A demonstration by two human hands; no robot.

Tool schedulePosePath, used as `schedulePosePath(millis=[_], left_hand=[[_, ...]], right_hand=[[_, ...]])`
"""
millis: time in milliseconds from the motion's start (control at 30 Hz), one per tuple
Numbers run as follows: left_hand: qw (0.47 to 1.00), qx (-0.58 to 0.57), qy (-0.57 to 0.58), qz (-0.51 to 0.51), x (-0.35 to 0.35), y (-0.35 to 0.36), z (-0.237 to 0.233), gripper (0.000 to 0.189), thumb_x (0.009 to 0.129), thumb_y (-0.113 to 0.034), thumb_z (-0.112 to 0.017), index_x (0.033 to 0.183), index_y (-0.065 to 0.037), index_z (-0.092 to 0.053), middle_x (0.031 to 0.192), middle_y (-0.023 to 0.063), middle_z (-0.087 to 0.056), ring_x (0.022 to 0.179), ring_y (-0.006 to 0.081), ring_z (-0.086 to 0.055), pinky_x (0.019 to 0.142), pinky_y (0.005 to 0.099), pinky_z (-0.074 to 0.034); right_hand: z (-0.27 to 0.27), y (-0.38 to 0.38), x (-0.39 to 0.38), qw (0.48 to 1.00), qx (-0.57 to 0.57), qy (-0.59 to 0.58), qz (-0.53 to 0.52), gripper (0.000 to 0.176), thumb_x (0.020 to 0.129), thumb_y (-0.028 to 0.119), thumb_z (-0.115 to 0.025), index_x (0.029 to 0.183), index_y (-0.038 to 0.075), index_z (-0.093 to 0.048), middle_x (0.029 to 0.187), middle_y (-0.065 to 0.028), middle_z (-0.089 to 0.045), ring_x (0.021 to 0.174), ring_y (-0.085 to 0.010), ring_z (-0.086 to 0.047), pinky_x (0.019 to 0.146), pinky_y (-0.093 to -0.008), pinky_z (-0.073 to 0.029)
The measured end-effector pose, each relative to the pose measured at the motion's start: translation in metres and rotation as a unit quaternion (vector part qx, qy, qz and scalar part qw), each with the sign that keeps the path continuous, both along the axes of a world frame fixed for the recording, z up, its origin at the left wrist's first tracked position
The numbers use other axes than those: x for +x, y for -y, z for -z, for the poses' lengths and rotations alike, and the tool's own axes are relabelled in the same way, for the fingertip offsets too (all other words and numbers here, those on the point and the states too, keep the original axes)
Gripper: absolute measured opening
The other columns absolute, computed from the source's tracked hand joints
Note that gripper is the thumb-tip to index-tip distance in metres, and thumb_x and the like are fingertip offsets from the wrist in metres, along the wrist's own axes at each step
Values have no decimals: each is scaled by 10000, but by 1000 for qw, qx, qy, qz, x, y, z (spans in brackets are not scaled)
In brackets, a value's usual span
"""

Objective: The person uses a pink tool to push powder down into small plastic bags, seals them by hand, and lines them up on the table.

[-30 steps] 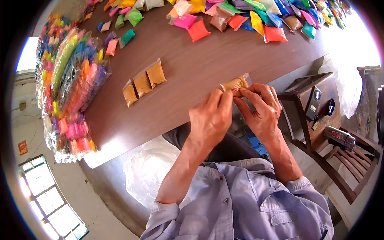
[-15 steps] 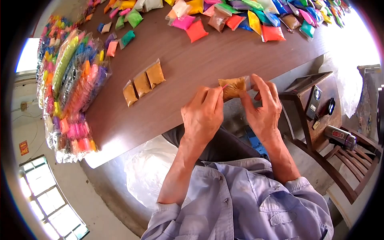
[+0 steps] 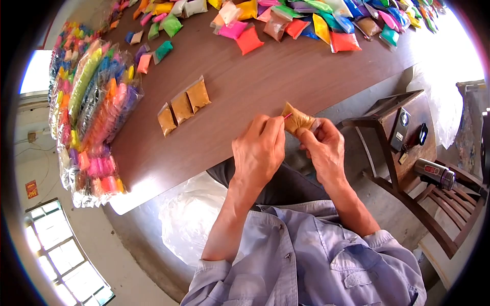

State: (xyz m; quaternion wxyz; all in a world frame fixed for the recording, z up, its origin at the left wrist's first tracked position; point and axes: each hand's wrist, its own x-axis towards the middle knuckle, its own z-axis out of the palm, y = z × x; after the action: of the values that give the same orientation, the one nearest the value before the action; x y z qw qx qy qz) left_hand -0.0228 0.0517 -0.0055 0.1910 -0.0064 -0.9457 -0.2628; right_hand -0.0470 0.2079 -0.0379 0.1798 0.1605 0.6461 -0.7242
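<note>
My right hand (image 3: 326, 148) is closed on the right end of a small clear packet with golden-brown filling (image 3: 300, 121), holding it tilted just past the table's front edge. My left hand (image 3: 259, 148) is closed in a pinch at the packet's left side. From its fingertips pokes a thin pinkish-red stick (image 3: 288, 116), its tip against the packet; most of it is hidden by the fingers. Three similar brown packets (image 3: 182, 107) lie side by side in a slanting row on the brown table (image 3: 240, 81), left of my hands.
Colourful small packets (image 3: 344, 42) are heaped along the table's far side. Long clear bags of bright packets (image 3: 94, 112) stack up at the left. To the right stands a wooden chair (image 3: 449, 209) with a metal flask (image 3: 434, 173) and a dark device (image 3: 400, 130).
My right hand has moved slightly left and down, its fingers now wrapped round the packet's end. The packet has turned, its left end higher. The left hand has barely moved.
</note>
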Motion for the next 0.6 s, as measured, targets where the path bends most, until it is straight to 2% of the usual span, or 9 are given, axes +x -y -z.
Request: schedulePosePath(millis=[33, 100, 133, 267, 333, 433, 567, 600], left_hand=[[1000, 0, 0, 0, 1, 0, 0, 80, 922, -37, -782, 991, -59, -749, 888, 82, -710, 742, 308, -717, 655, 406, -577], [1000, 3, 4, 1, 4, 0, 0, 87, 916, -32, -781, 994, -56, -750, 885, 86, -708, 741, 304, -713, 646, 408, -572], [1000, 2, 6, 0, 5, 0, -1, 87, 916, -32, -781, 994, -56, -750, 885, 86, -708, 741, 304, -713, 646, 408, -572], [1000, 1, 0, 26, 9, 1, -4, 88, 913, -25, -777, 993, -45, -743, 881, 88, -702, 747, 293, -713, 642, 402, -573], [999, -1, -5, 36, 10, 3, -5, 92, 913, -25, -777, 994, -40, -737, 888, 88, -701, 747, 290, -713, 641, 401, -574], [997, -33, 0, 72, 10, 4, -7, 101, 911, -19, -775, 993, -39, -719, 888, 83, -681, 734, 285, -705, 637, 403, -574], [994, -84, 35, 60, 4, 5, -11, 93, 914, -30, -769, 953, -52, -688, 860, 70, -650, 718, 284, -696, 621, 414, -561], [993, -97, 49, 49, 2, 6, -12, 86, 919, -35, -762, 939, -61, -682, 843, 70, -644, 715, 290, -694, 619, 419, -557]], right_hand=[[-1, -2, 0, 1000, 0, 0, 0, 204, 910, 128, -795, 1049, 11, -702, 811, -26, -688, 688, -68, -614, 595, -242, -489], [-1, -6, 0, 996, 6, 38, -78, 243, 946, 199, -731, 1084, -1, -724, 812, -17, -687, 681, -77, -631, 581, -239, -481], [-1, -2, 2, 996, -28, 42, -72, 294, 977, 258, -706, 1105, -6, -737, 792, -10, -678, 664, -81, -637, 570, -244, -478], [-3, 3, 5, 990, -69, 58, -105, 294, 1022, 276, -678, 1074, -7, -738, 774, -2, -671, 686, -79, -652, 577, -248, -483], [1, 6, 7, 987, -93, 12, -128, 312, 1078, 283, -633, 1027, -9, -732, 779, -1, -676, 695, -72, -643, 586, -247, -487], [14, 7, 8, 982, -116, -42, -144, 313, 1106, 256, -609, 984, -12, -718, 794, 0, -679, 688, -65, -614, 592, -247, -478], [18, 14, 12, 980, -128, -99, -119, 304, 1106, 217, -611, 933, -14, -708, 761, 8, -664, 663, -52, -569, 594, -247, -462], [21, 15, 13, 983, -89, -111, -121, 312, 1102, 211, -617, 909, -17, -707, 739, 13, -653, 665, -45, -562, 594, -247, -455]])
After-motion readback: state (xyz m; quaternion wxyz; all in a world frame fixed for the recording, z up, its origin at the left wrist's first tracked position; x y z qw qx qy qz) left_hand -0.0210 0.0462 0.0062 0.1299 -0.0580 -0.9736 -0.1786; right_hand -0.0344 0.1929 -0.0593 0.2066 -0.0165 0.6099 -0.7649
